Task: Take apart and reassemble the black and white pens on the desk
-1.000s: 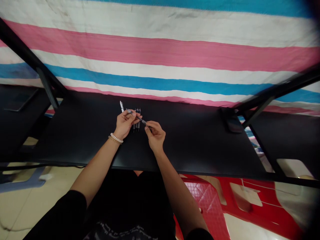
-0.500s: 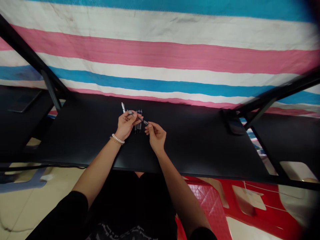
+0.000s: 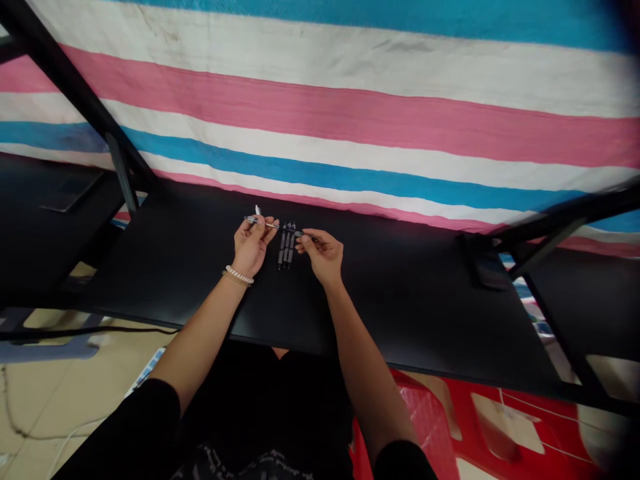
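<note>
My left hand (image 3: 251, 248) pinches the clear barrel of a pen (image 3: 251, 219), held slanting just above the table. A thin refill (image 3: 273, 226) runs out of the barrel towards my right hand (image 3: 324, 255). The fingers of my right hand are closed on a short dark front part of the pen (image 3: 300, 234). Whether the refill reaches into that part is too small to tell. Between my hands, three grey and black pens (image 3: 287, 247) lie side by side on the table. Behind my left fingers a white pen (image 3: 258, 209) shows only its end.
The black table (image 3: 400, 293) ends at a striped cloth (image 3: 350, 143) at the back. Black slanted frame bars (image 3: 85, 93) stand at both sides. A dark phone-like object (image 3: 487, 263) lies at the right edge. Red plastic stools (image 3: 465, 413) stand below the front edge.
My hands have drawn a little apart, and more of the pen's length shows between them. The three pens on the table are less covered. The whole view has shifted slightly.
</note>
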A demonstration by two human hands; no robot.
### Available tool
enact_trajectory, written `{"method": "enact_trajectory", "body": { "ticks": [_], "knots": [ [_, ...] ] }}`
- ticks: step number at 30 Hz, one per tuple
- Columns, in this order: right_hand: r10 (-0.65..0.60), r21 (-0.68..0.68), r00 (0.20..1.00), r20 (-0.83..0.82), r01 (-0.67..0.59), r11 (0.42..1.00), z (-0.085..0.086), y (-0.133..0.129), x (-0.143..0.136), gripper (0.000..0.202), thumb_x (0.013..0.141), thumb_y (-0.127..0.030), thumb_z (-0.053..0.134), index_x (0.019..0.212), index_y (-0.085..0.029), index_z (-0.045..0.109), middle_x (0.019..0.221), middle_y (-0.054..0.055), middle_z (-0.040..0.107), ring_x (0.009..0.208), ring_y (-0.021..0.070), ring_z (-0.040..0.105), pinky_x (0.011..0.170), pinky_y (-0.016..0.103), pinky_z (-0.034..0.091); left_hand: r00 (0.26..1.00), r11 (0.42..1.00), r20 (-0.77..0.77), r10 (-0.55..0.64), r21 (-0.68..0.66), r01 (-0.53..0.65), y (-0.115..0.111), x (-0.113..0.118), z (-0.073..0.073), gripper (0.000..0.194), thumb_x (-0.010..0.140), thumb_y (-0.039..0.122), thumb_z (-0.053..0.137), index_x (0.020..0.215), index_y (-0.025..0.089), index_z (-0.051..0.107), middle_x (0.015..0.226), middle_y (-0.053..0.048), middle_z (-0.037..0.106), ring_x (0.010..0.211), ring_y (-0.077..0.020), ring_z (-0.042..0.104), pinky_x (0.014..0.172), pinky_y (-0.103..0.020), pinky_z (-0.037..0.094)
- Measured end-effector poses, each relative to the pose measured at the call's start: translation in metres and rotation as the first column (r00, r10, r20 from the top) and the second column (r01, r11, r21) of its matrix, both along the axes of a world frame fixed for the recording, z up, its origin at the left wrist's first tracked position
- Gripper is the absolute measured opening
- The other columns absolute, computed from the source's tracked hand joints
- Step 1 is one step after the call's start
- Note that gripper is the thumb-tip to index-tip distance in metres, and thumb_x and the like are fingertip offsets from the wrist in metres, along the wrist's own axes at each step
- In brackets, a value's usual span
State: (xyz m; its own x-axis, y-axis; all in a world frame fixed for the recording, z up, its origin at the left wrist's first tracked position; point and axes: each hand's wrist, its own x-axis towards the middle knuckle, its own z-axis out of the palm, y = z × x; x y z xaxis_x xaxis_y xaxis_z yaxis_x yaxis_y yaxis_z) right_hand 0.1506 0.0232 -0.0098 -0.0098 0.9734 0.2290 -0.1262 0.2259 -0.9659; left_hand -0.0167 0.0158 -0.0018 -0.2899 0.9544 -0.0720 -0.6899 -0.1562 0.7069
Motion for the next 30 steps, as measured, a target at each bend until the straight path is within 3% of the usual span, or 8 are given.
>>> {"method": "enact_trajectory", "body": {
  "ticks": [9,16,30],
  "knots": [
    [-0.111,-0.011,0.991,-0.08,0.111,0.994,-0.008,-0.005,0.011,0.031,0.081,-0.05,0.079,0.093,-0.022,0.075,0.072,0.001,0.075,0.055,0.0149,0.069,0.053,0.03,0.06,0.996,0.997,0.037,0.075,-0.021,-0.075,0.005,-0.008,-0.001,0.024,0.078,0.029,0.087,0.089,0.021,0.068,0.093,-0.001,0.077,0.092,-0.0145,0.076,0.09,-0.027,0.059],
    [-0.044,-0.011,0.992,-0.119,0.043,0.999,-0.005,-0.009,0.002,0.026,0.081,-0.045,0.08,0.092,-0.022,0.075,0.071,0.001,0.075,0.054,0.0141,0.069,0.053,0.029,0.061,1.0,1.0,-0.009,0.021,0.007,-0.021,0.002,-0.004,0.001,0.027,0.076,0.031,0.088,0.09,0.021,0.067,0.093,-0.001,0.077,0.092,-0.015,0.076,0.085,-0.025,0.059],
    [-0.022,-0.042,0.994,-0.107,0.018,0.999,-0.006,-0.01,0.002,0.034,0.077,-0.052,0.082,0.088,-0.022,0.072,0.07,0.001,0.076,0.055,0.0149,0.071,0.052,0.028,0.061,0.999,1.0,-0.049,-0.02,-0.007,0.019,0.001,-0.003,0.003,0.026,0.077,0.029,0.087,0.09,0.021,0.067,0.091,-0.001,0.077,0.088,-0.0143,0.076,0.081,-0.025,0.059]
  ]
}}
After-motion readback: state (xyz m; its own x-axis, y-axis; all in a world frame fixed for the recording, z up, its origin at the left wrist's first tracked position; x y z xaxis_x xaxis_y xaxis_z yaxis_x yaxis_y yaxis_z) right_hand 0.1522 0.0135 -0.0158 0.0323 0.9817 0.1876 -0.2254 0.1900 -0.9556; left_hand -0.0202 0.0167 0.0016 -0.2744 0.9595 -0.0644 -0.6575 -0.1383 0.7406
